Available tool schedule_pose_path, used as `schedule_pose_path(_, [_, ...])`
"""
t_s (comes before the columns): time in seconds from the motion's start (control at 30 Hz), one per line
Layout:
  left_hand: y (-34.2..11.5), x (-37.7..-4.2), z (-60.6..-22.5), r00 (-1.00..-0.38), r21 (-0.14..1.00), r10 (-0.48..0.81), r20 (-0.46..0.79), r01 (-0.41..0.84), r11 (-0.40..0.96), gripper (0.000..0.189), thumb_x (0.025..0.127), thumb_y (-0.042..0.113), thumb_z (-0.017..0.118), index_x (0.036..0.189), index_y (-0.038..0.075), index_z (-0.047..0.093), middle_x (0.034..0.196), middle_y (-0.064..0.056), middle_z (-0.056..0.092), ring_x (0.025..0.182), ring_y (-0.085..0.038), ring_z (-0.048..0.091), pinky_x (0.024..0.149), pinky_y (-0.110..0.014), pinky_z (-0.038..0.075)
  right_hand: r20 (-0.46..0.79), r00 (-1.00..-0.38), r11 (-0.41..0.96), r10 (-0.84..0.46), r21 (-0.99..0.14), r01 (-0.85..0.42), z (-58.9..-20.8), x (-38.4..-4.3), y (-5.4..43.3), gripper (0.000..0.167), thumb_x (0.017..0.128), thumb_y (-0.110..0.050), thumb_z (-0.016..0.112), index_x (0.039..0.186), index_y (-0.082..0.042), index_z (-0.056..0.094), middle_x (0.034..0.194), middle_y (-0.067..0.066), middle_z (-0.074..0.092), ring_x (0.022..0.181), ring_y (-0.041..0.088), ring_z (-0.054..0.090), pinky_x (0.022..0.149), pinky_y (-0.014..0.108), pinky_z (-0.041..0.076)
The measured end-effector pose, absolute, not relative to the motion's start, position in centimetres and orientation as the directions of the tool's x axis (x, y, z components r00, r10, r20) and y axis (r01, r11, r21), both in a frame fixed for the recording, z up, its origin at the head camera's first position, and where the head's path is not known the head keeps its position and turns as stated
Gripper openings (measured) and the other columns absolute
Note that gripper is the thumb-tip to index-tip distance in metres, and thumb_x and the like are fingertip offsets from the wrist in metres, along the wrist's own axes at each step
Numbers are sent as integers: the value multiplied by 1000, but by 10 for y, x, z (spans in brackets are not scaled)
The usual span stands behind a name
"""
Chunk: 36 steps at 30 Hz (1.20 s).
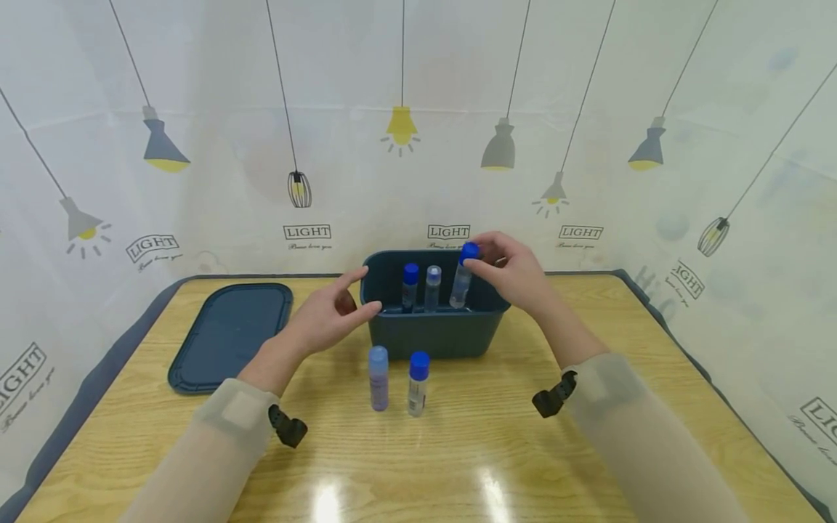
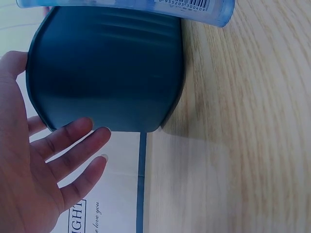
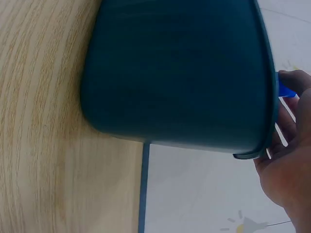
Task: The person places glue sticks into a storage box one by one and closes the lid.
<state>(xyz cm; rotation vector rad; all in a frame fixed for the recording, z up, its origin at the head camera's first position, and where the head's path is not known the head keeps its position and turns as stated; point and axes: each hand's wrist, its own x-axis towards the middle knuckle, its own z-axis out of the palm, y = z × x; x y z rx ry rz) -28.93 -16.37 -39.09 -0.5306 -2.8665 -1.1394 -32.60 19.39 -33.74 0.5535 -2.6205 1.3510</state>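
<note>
A dark teal plastic bin [image 1: 434, 335] stands near the back of the table. At its right end my right hand [image 1: 516, 272] pinches the blue cap of a clear bottle [image 1: 461, 287], which stands inside the bin with a slight tilt. Two more small bottles are in there: a blue-capped bottle [image 1: 409, 287] and a clear-capped bottle [image 1: 433, 289]. My left hand [image 1: 327, 312] is at the bin's left end, thumb and fingers spread about the rim. In front of the bin stand a light-blue-capped bottle [image 1: 378, 378] with purplish contents and a clear bottle with a blue cap [image 1: 418, 383].
Flat on the table at the left lies a dark teal lid [image 1: 235, 334]. Behind the table hangs a white cloth [image 1: 229, 181] printed with lamps. The wooden table [image 1: 418, 472] has a dark edging at the back and sides.
</note>
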Motion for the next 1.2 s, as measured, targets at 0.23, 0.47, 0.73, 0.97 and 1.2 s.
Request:
schedule_pose_path(0.23, [-163,-288,-390,-942,679,307,133,313,664,85,104,62,68,174,26,35,101,-5,72,89,-23,63,78,-38,53,260,-929,567,-262,-738,-366,-348,-340,189,41,106,-31,76,142,-15,68,131,14,72,123,34,67,104,56,55])
schedule_pose_path(0.47, [-162,-287,-392,-942,682,307,136,314,661,84,104,60,68,174,27,35,100,-5,72,88,-23,62,78,-37,53,232,-942,618,-244,-711,-335,-354,-351,186,41,105,-36,75,142,-18,68,134,12,73,136,35,62,115,62,48])
schedule_pose_path(0.73, [-165,-288,-391,-942,683,307,134,312,660,84,104,61,67,174,27,35,101,-5,72,88,-23,63,78,-38,53,197,-948,684,-250,-657,-317,-359,-358,184,37,106,-32,74,139,-16,70,133,12,77,140,35,63,121,61,42])
schedule_pose_path(0.97, [-165,-287,-391,-942,689,307,134,311,655,84,105,60,67,174,26,34,99,-6,71,87,-23,62,78,-38,52,126,-949,772,-289,-556,-309,-359,-360,182,39,107,-36,72,141,-18,69,136,8,78,142,37,62,128,68,24])
schedule_pose_path(1.2, [-163,-288,-392,-939,689,313,139,319,651,85,105,61,67,175,26,33,98,-5,71,86,-23,62,77,-38,51,77,-958,784,-275,-559,-270,-359,-360,183,38,108,-35,72,141,-19,68,135,7,78,137,37,65,129,71,17])
